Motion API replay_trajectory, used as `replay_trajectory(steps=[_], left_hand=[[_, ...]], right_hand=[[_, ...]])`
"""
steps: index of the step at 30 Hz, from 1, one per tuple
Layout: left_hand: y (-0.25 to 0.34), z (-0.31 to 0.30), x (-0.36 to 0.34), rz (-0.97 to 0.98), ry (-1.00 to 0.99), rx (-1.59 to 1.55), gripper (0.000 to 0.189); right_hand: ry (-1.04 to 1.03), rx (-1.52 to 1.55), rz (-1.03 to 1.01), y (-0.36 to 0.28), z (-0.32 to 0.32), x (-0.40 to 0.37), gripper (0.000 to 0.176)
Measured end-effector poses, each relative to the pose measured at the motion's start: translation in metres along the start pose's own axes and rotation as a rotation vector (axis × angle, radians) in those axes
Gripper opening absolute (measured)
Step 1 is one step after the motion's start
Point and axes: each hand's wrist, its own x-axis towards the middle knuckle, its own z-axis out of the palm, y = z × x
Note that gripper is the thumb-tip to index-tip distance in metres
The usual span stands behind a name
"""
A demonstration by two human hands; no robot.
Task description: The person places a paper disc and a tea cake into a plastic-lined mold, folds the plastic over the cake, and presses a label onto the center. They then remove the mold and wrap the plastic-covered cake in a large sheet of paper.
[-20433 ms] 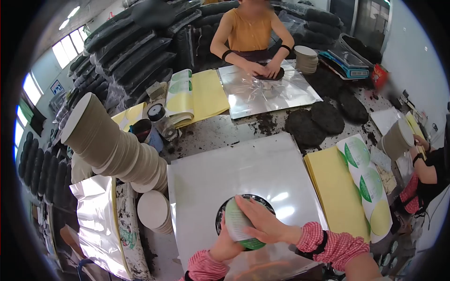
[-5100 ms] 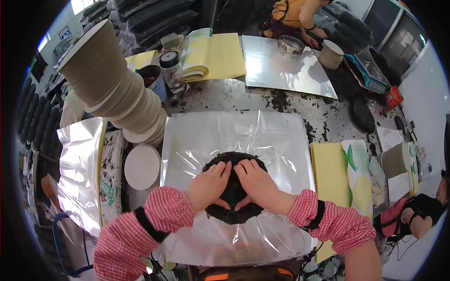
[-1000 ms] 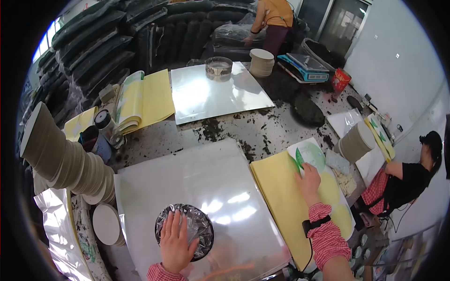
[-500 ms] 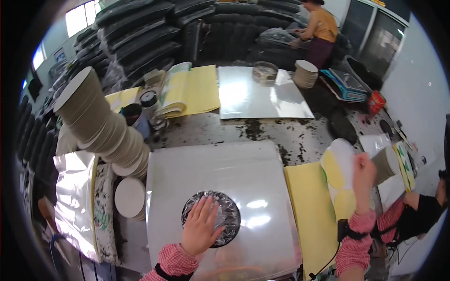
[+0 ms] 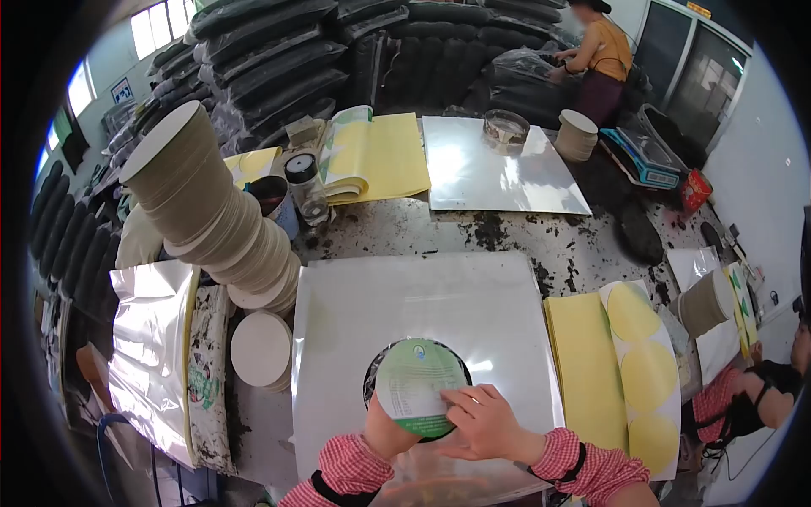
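Right hand [image 5: 486,420] back from yellow sheet [image 5: 591,363] | fingers flat on green label [image 5: 412,389], now covering wrapped disc [image 5: 372,376], seemingly pressing | left hand [image 5: 384,435] close beside, grip unclear

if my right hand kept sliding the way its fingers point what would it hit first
The right hand has its fingertips on the round label; further along, likely the left hand at the label's edge, though depth is unclear.

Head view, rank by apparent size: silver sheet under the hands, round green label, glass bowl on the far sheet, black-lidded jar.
1. silver sheet
2. round green label
3. glass bowl and black-lidded jar: these look alike in size, and both are farther from the camera, so they are left unranked.
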Motion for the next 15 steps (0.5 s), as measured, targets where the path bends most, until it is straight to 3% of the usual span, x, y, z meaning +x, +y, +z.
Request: replay_trajectory(steps=[2, 4, 5, 7, 9, 10, 11, 13, 15], left_hand=[[0.01, -0.003, 0.007, 0.03, 0.038, 0.009, 0.034], [0.014, -0.001, 0.005, 0.023, 0.051, 0.015, 0.033], [0.012, -0.002, 0.006, 0.02, 0.014, -0.05, 0.038], [0.012, -0.009, 0.008, 0.03, -0.028, -0.098, 0.044], [0.016, -0.014, 0.009, -0.03, 0.16, 0.062, 0.054], [0.005, -0.021, -0.001, -0.035, 0.313, -0.693, 0.059], [-0.001, -0.023, -0.011, -0.049, 0.314, -0.692, 0.059], [0.0, -0.034, -0.021, -0.18, 0.566, -0.43, 0.048], [-0.006, -0.043, -0.03, -0.238, 0.503, -0.308, 0.047]], right_hand=[[-0.083, 0.059, 0.008, 0.006, -0.013, 0.008, 0.042], [0.157, 0.612, 0.147, 0.002, -0.016, 0.033, 0.053], [0.157, 0.62, 0.161, 0.005, -0.003, 0.04, 0.053], [0.256, 0.706, 0.204, 0.02, 0.025, 0.06, 0.07], [0.183, 0.581, 0.227, 0.017, 0.03, 0.06, 0.075], [0.108, 0.285, 0.055, 0.014, 0.032, 0.06, 0.077], [0.039, 0.005, -0.093, 0.007, 0.037, 0.056, 0.078], [-0.002, -0.012, -0.109, 0.001, 0.04, 0.062, 0.077], [-0.13, -0.14, -0.086, -0.004, 0.038, 0.065, 0.074]])
